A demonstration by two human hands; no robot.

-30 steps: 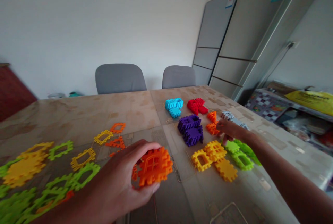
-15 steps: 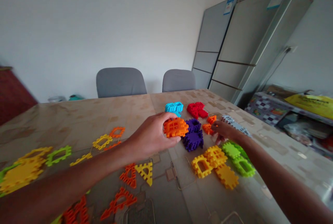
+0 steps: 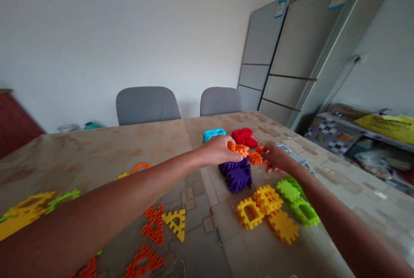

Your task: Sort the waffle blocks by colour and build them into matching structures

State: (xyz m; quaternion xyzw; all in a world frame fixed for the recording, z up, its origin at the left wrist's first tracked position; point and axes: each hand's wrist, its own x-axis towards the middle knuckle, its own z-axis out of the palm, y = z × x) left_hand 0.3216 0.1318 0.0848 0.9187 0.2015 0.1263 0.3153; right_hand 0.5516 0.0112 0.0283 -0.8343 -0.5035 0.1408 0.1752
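In my left hand [image 3: 220, 151] is a stack of orange interlocking building blocks [image 3: 239, 149], gripped between thumb and fingers. It hovers close above the purple blocks [image 3: 237, 176] and partly hides them. My right hand [image 3: 280, 159] has its fingers curled at the orange blocks [image 3: 255, 157] on the table, just right of the held stack. Part of that orange group is behind my fingers. Red blocks [image 3: 244, 136] lie beyond the two hands, and light blue blocks [image 3: 213, 134] sit behind my left hand.
Yellow blocks [image 3: 268, 199] and green blocks [image 3: 304, 211] lie nearer on the right. Grey blocks [image 3: 299, 159] are partly behind my right arm. Loose orange triangles [image 3: 153, 225] and a yellow triangle [image 3: 175, 223] lie left. Two grey chairs [image 3: 147, 105] stand beyond the table [image 3: 155, 140].
My left hand has moved right and slightly away with the orange blocks, toward the ones by my right hand. My right hand has hardly moved. The view has shifted a little.
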